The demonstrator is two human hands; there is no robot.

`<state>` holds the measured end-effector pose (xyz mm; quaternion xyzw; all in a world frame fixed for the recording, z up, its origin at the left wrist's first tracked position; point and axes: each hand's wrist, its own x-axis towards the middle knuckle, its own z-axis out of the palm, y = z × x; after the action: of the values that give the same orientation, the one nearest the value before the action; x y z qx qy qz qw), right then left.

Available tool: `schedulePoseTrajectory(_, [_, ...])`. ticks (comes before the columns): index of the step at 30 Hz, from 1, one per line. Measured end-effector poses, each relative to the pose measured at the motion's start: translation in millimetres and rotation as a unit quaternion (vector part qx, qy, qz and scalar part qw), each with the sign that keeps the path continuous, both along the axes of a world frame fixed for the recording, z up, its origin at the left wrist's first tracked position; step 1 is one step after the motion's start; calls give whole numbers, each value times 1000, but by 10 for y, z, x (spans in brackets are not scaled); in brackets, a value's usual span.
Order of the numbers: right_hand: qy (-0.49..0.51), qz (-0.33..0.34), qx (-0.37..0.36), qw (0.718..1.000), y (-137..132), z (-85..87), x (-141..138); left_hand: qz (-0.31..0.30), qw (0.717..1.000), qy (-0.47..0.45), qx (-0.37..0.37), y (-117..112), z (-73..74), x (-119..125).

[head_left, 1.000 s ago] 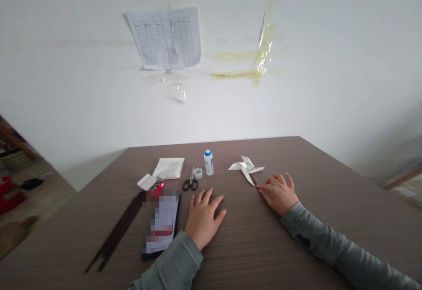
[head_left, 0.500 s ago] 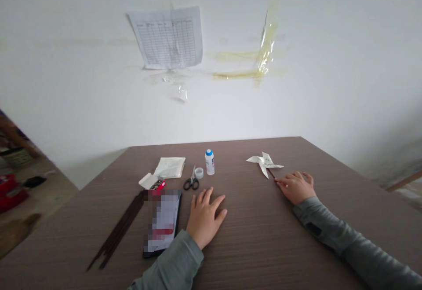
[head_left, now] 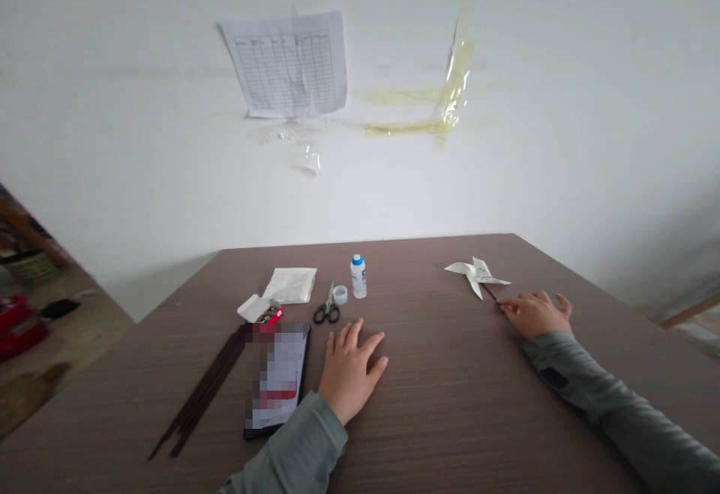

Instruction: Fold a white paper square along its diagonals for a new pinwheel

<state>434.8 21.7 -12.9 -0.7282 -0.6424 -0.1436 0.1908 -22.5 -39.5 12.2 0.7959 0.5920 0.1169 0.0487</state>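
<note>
head view, one cam only. left hand (head_left: 352, 370) lies palm down on the brown wood-grain table (head_left: 444, 434), fingers apart, holding nothing, just right of a tablet-like device (head_left: 278, 378) with a pixelated screen. right hand (head_left: 534, 314) rests out by the table's right side, fingers close together and stretched toward a paper pinwheel (head_left: 477, 275). fingertips (head_left: 506, 303) are at the lower end of its dark stick (head_left: 491, 292); touching or gripping, cannot tell. pinwheel lies flat on the table, well apart from the other items, and looks placed there for room around its blades. row beyond the left hand seems set within easy reach: white bottle with blue cap (head_left: 358, 276), small clear cap (head_left: 340, 294) beside black-handled scissors (head_left: 327, 308), folded white paper (head_left: 289, 285), small open box with red inside (head_left: 262, 312). bundle of long dark sticks (head_left: 205, 393) lies parallel along the device's left edge, probably kept together as spares, same look as the pinwheel's stick. on the wall behind, gridded paper sheet (head_left: 286, 65) and yellowed tape strips (head_left: 458, 59)
</note>
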Motion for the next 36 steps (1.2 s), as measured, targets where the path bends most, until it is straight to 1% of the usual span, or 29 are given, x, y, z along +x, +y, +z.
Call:
schedulePoseTrajectory(4, [5,-7,-5,1000,-9,3,66,-3,1000,-1,6,7,-34,-21])
schedulePoseTrajectory(10, [7,-4,16,1000,-68,30,-9,-7,1000,-10,22,21,-93,-37])
schedulePoseTrajectory(13, [19,-18,13,1000,-64,73,-40,-7,1000,-11,16,15,-66,-29])
schedulePoseTrajectory(15, [22,-22,26,999,-54,86,-52,-3,1000,-8,4,6,-28,-16])
schedulePoseTrajectory(17, [14,-8,49,999,-28,83,-76,0,1000,-7,-5,-2,14,-3])
schedulePoseTrajectory(20, [1,47,63,997,63,66,-189,2,1000,-9,-6,-12,56,11])
schedulePoseTrajectory(22, [2,102,43,994,151,60,-349,1,1000,-7,-8,-15,68,15])
schedulePoseTrajectory(24, [10,164,11,986,232,57,-582,2,1000,-6,-11,-17,71,18])
schedulePoseTrajectory(26, [10,234,-12,972,280,46,-871,6,1000,-8,-13,-21,72,21])
schedulePoseTrajectory(29, [5,306,-49,951,274,3,-1330,10,1000,-6,-10,-29,88,26])
schedulePoseTrajectory(31, [12,336,-69,939,235,-39,-1593,9,1000,-2,-7,-36,112,30])
schedulePoseTrajectory(33, [23,352,-80,932,191,-77,-1783,8,1000,-2,-5,-43,142,34])
schedulePoseTrajectory(36, [49,354,-77,931,146,-107,-1907,6,1000,-1,-8,-48,180,42])
